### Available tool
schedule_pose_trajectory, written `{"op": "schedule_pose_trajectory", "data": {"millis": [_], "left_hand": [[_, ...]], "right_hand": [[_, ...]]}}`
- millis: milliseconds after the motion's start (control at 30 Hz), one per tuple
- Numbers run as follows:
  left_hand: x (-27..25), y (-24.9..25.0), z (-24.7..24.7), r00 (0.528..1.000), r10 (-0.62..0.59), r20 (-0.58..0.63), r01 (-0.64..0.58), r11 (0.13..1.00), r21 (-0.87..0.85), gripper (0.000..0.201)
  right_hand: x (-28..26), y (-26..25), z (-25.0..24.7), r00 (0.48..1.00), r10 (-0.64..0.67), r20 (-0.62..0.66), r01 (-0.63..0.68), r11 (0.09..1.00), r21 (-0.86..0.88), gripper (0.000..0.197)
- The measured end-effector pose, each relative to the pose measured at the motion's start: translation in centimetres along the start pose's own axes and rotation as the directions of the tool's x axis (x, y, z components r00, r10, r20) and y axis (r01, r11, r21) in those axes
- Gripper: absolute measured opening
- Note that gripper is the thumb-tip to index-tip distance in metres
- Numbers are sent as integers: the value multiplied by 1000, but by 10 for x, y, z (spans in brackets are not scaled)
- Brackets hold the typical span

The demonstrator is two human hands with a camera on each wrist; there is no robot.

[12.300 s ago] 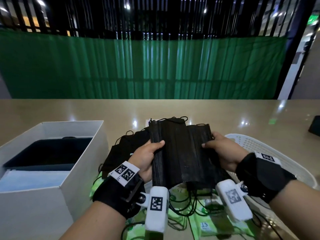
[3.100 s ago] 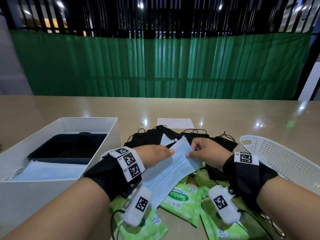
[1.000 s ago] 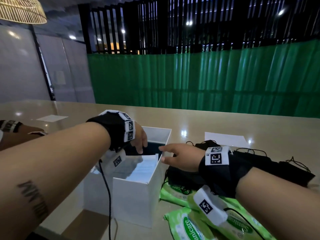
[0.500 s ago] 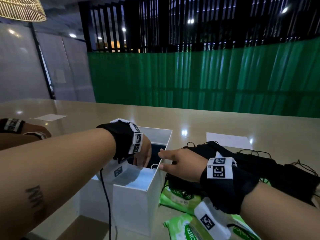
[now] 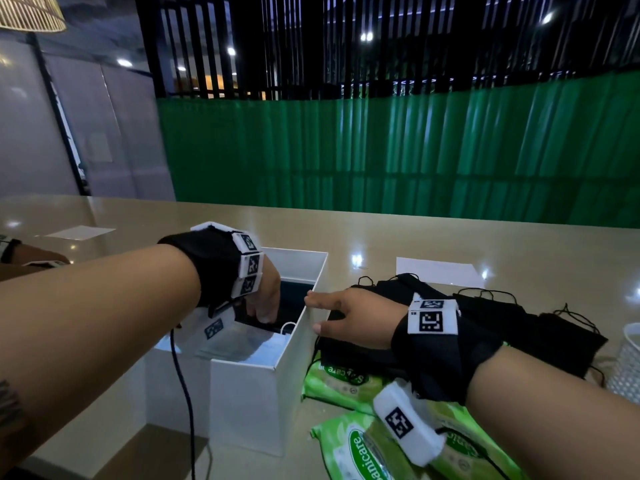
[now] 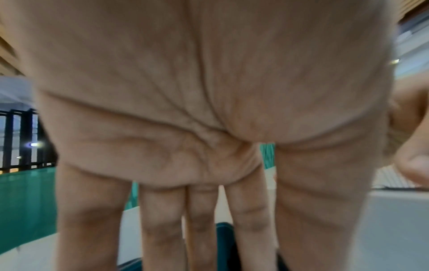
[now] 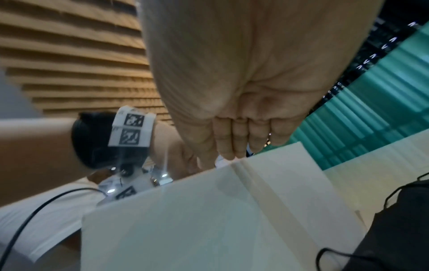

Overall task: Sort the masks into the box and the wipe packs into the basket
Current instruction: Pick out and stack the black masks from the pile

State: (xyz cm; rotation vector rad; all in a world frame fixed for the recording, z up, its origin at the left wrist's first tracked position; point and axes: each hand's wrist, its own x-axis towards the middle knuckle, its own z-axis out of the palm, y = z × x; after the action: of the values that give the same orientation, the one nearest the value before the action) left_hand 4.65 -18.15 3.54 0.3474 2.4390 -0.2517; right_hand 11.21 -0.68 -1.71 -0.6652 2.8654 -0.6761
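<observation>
Reaching down into the white box [image 5: 266,382], the left hand [image 5: 265,299] has its fingers [image 6: 248,225] hanging straight and slightly spread, holding nothing; only the left wrist view shows this, since the head view hides them behind the wristband and the back of the hand. Inside the box lies a light blue mask [image 5: 249,344] with a white ear loop, next to a dark stack further in. The right hand [image 5: 349,322] is at the box's right wall, fingers extended and together, fingertips at the rim; the right wrist view shows the straight fingers [image 7: 241,139] just above the white edge [image 7: 232,163], though whether they touch it cannot be told.

Black masks [image 5: 485,327] lie in a loose heap on the surface [image 5: 381,237] right of the box, partly under the right forearm. Green wipe packs [image 5: 341,382] lie in front of that heap, close to the box's near corner. The white basket [image 5: 628,362] shows only as a sliver at the right edge of the head view, and neither wrist view shows it. A white sheet of paper [image 5: 436,270] lies behind the masks.
</observation>
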Motion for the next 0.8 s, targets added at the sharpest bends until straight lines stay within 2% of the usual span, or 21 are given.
{"op": "schedule_pose_trajectory", "data": {"millis": [67, 167, 233, 333, 467, 600, 667, 733, 800], "left_hand": [[-10, 5, 0, 991, 8, -131, -8, 1000, -1, 33], [-31, 14, -8, 935, 76, -345, -112, 990, -85, 25], [-48, 26, -19, 888, 131, -441, -206, 970, -128, 17], [-67, 52, -34, 825, 229, -517, -358, 919, -165, 16], [-65, 91, -37, 789, 318, -526, -477, 856, -198, 21], [-44, 131, -26, 764, 395, -511, -584, 759, -287, 26], [-27, 150, -16, 776, 399, -488, -590, 732, -340, 30], [-9, 164, -5, 800, 392, -454, -558, 765, -323, 42], [8, 175, 9, 850, 340, -403, -447, 870, -209, 58]], "right_hand": [[-11, 12, -11, 997, 31, -72, -28, 999, 39, 48], [-31, 44, -30, 971, 149, -189, -125, 983, 132, 39], [-49, 70, -40, 931, 267, -250, -213, 951, 224, 28], [-77, 106, -48, 834, 440, -333, -338, 884, 322, 10], [-115, 142, -53, 740, 607, -290, -516, 789, 334, 4], [-149, 155, -50, 678, 724, -128, -684, 685, 250, 20], [-157, 158, -46, 656, 751, -82, -735, 659, 161, 23], [-160, 160, -41, 633, 772, -58, -772, 635, 32, 31], [-163, 160, -37, 598, 800, -46, -801, 597, -49, 56]]}}
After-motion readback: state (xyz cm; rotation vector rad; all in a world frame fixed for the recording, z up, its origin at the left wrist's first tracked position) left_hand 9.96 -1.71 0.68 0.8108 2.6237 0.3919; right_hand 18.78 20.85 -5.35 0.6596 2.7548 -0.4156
